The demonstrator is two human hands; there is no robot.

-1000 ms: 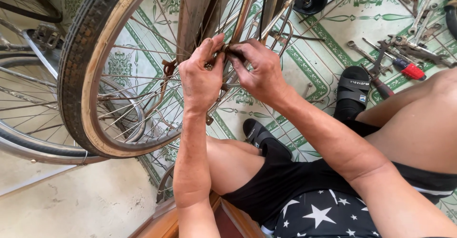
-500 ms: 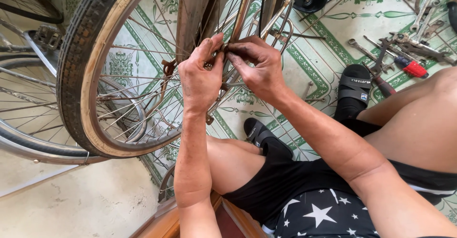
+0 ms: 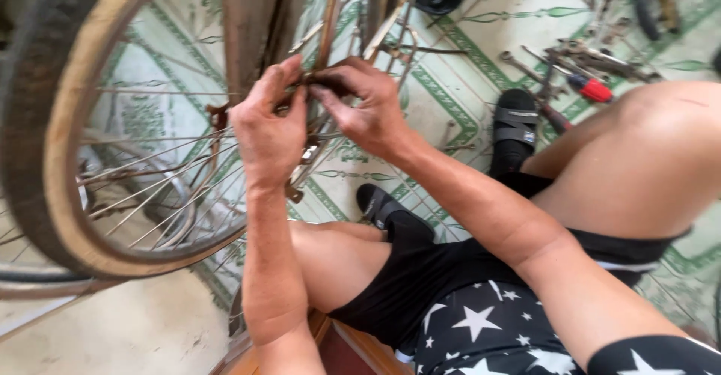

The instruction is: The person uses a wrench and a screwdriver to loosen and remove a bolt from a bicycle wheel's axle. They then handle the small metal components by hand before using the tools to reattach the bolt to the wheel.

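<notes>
A bicycle wheel [image 3: 52, 157] with a tan-sided tyre and thin spokes fills the left of the view, with the rusty brown frame stays [image 3: 255, 22] above it. My left hand [image 3: 266, 131] and my right hand [image 3: 364, 105] meet at the stays near the hub. Their fingertips pinch a small dark part [image 3: 319, 82] on the frame between them. What the part is cannot be made out, since the fingers cover most of it.
Loose tools lie on the patterned tile floor at the upper right, among them a red-handled screwdriver [image 3: 593, 88] and wrenches [image 3: 526, 63]. My bare knees and black sandals [image 3: 514, 127] sit below the hands. A second wheel rim [image 3: 30, 274] shows at the far left.
Both hands stay on the same spot of the frame; the fingers have shifted slightly. The view has moved a little closer and turned.
</notes>
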